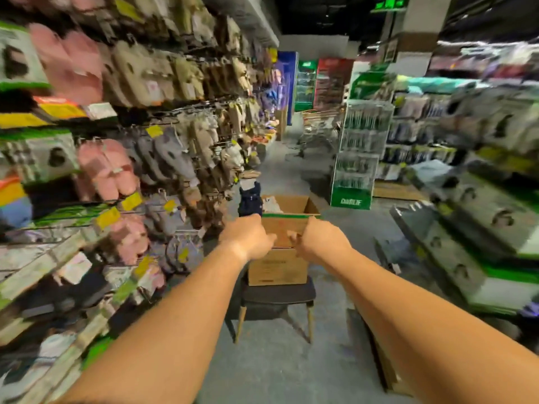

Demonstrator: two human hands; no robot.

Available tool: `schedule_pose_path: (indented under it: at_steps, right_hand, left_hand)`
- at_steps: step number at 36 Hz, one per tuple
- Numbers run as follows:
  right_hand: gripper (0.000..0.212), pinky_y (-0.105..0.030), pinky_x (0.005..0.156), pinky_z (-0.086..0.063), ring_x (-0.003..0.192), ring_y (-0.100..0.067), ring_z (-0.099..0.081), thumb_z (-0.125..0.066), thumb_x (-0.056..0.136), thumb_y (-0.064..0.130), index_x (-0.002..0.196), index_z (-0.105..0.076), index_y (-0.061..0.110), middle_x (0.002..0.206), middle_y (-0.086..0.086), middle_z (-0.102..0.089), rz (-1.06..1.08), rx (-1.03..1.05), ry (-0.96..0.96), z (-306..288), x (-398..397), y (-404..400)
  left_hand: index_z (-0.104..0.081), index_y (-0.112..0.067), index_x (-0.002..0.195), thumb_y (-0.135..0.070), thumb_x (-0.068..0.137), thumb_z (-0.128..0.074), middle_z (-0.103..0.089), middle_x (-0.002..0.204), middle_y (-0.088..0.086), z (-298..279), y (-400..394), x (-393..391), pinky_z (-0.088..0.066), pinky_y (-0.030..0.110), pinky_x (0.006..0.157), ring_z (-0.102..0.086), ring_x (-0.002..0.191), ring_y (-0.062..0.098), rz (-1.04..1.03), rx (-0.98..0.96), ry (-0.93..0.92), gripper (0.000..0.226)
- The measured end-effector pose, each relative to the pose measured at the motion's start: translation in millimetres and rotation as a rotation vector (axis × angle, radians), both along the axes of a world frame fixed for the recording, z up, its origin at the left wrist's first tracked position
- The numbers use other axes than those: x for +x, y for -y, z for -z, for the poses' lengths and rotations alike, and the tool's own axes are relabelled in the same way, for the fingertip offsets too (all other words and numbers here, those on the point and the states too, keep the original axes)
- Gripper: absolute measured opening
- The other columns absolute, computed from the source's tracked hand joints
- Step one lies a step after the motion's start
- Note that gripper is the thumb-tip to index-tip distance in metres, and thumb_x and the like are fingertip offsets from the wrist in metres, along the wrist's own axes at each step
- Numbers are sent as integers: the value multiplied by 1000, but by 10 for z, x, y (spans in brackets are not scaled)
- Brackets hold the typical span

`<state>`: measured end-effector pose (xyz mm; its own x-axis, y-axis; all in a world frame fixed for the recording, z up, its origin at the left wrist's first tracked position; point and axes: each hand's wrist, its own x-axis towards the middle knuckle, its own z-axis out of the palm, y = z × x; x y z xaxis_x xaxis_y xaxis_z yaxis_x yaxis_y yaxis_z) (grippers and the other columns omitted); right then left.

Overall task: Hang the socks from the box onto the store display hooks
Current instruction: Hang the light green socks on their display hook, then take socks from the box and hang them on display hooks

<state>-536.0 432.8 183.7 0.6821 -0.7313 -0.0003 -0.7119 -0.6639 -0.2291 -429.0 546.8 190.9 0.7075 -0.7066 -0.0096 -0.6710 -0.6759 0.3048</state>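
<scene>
An open cardboard box (287, 228) stands on a dark chair (277, 294) in the aisle, with pale socks showing inside. My left hand (248, 239) grips a dark navy pair of socks (250, 201) that stands up above my fist, just left of the box. My right hand (318, 240) is in front of the box's near wall with its fingers curled; what it holds, if anything, is hidden. The display hooks (186, 158) on the left wall carry many hanging socks and slippers. The whole view is blurred by motion.
Shelving with pink, grey and beige goods and yellow price tags (131, 201) runs along the left. A green and white wire stand (357, 158) is behind the box on the right. Boxed goods (481, 205) fill the right-hand shelves. Grey floor runs between.
</scene>
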Motion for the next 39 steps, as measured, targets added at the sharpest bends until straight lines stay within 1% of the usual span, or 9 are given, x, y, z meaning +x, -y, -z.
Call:
schedule_pose_path:
  at_steps: [3,6,8,12,17,22,26,31,39]
  right_hand:
    - [54,-39,85,-52,109,-32,-64,-45,96,57,123,-56,12,120,-11,-65,2,-9,11,103,204,273]
    - [56,-40,88,-51,111,-32,-63,-44,96,58,127,-53,12,124,-12,-64,-14,-3,-12,266,487,532]
    - [55,-40,88,-51,111,-31,-63,-43,97,57,128,-52,13,124,-11,-64,-29,17,-17,382,708,721]
    - [53,-37,84,-50,108,-30,-63,-41,98,56,126,-50,11,120,-10,-65,-22,43,-30,631,1221,1115]
    - [52,-35,79,-48,108,-32,-63,-40,99,54,122,-52,9,117,-12,-66,1,140,-73,935,1760,1508]
    - [47,-36,86,-52,108,-31,-64,-41,100,50,119,-58,10,118,-11,-68,26,215,-94,1190,2308,1985]
    - [47,-35,84,-50,108,-33,-63,-41,100,49,117,-61,10,117,-13,-68,21,243,-119,1351,2645,2312]
    - [49,-35,86,-49,112,-33,-62,-41,101,49,118,-61,8,120,-14,-66,60,274,-105,1568,3067,2775]
    - [52,-35,83,-50,106,-35,-64,-45,98,51,112,-66,6,114,-16,-69,95,358,-58,2046,3740,3753]
  left_hand:
    - [-50,-19,108,-53,98,-52,-54,96,2,70,325,195,-47,35,74,-58,93,26,-3,-2,7,35]
    - [-50,-18,103,-51,98,-53,-59,101,5,222,608,495,-51,37,80,-62,100,29,5,11,4,33]
    - [-50,-18,101,-50,99,-52,-64,107,7,364,799,745,-50,37,79,-61,98,28,10,25,-22,33]
    - [-55,-13,121,-51,100,-50,-63,120,9,712,1204,1310,-48,35,82,-61,110,30,15,46,-63,45]
    - [-54,-15,133,-47,100,-51,-59,133,10,1065,1652,1927,-44,34,83,-58,120,31,29,96,-168,47]
    - [-59,-15,124,-45,101,-50,-64,124,8,1290,2253,2553,-48,33,86,-61,113,29,69,123,-190,39]
    - [-58,-12,119,-47,99,-52,-65,118,11,1493,2686,2887,-51,34,80,-63,105,31,81,151,-215,41]
    - [-51,-11,133,-42,99,-53,-64,126,12,1714,3210,3235,-53,36,86,-63,112,32,96,129,-244,46]
    - [-50,-8,139,-31,101,-52,-52,141,18,2053,4150,3757,-48,39,97,-53,125,37,62,134,-343,45]
